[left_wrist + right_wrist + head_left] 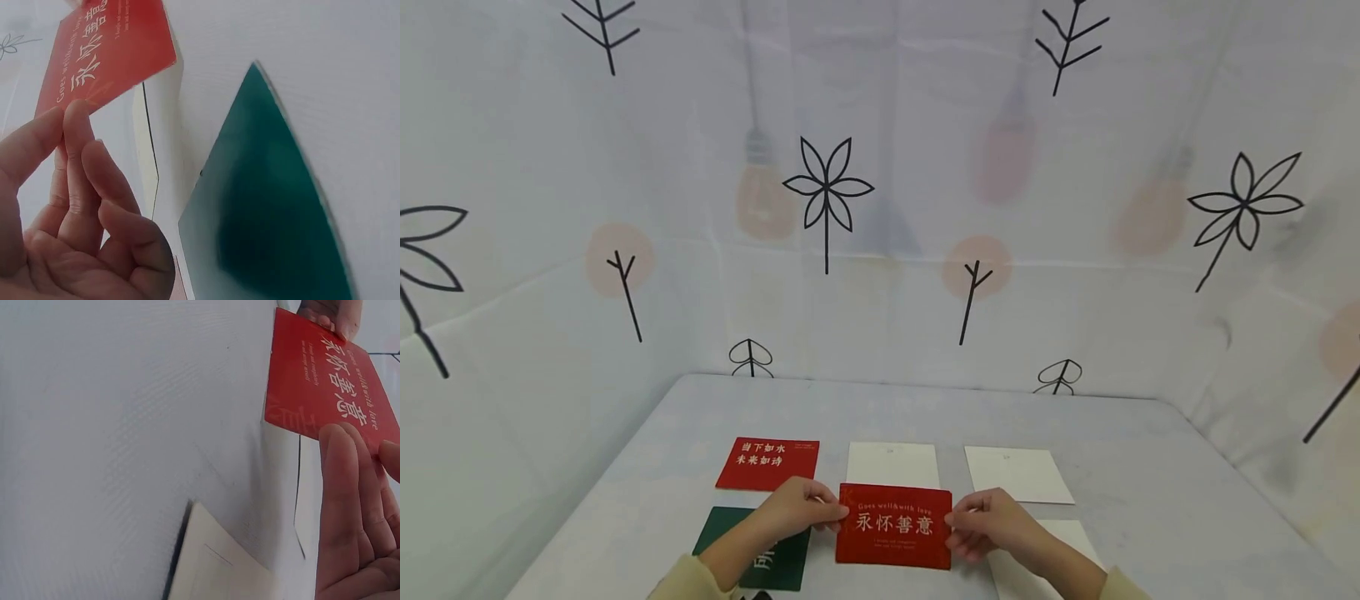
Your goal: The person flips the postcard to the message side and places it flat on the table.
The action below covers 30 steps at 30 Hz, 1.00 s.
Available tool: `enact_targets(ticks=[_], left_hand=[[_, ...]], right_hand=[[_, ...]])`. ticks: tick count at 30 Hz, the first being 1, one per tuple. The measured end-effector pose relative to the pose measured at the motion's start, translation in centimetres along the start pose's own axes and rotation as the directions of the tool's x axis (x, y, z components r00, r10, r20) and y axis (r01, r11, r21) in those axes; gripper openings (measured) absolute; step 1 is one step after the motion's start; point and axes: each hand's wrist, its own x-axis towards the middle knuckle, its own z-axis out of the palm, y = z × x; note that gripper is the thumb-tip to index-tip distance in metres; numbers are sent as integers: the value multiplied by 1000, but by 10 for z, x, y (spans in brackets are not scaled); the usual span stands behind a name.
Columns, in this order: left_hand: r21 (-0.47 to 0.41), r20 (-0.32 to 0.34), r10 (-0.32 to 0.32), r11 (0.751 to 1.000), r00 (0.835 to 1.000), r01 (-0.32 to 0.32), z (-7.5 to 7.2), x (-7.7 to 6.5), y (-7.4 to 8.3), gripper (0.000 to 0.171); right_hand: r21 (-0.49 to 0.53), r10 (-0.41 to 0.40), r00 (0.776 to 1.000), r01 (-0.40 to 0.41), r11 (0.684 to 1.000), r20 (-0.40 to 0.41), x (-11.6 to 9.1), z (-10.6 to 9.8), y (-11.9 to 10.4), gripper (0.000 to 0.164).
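A red card (893,546) printed with white Chinese characters and small English lettering is held up above the table, tilted toward me. My left hand (801,510) pinches its left edge between thumb and fingers. On the opposite edge, my right hand (992,525) pinches the card the same way. The left wrist view shows the left fingertips (76,112) at the card's corner. Beneath my left forearm lies a dark green card (718,525), partly covered. Behind the held card is a cream card (892,461), its lower part hidden.
Another red card (767,463) with white characters lies at the back left of the white table (850,410). A cream card (1018,475) lies at the back right, and one more cream card (1071,533) is partly under my right forearm. A patterned white cloth (895,317) hangs behind.
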Motion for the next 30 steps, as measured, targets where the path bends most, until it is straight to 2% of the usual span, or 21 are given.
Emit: enact_targets(ticks=[14, 24, 30], left_hand=[[-73, 26, -24, 997, 999, 25, -3, -2, 2, 26], [-142, 40, -46, 989, 998, 51, -7, -3, 1, 30], [-139, 27, -62, 988, 998, 65, -7, -5, 3, 28]], right_hand=[[108, -58, 998, 58, 992, -5, -4, -3, -6, 27], [133, -79, 997, 80, 988, -10, -5, -1, -9, 26], [138, -85, 996, 87, 987, -23, -5, -1, -8, 24]])
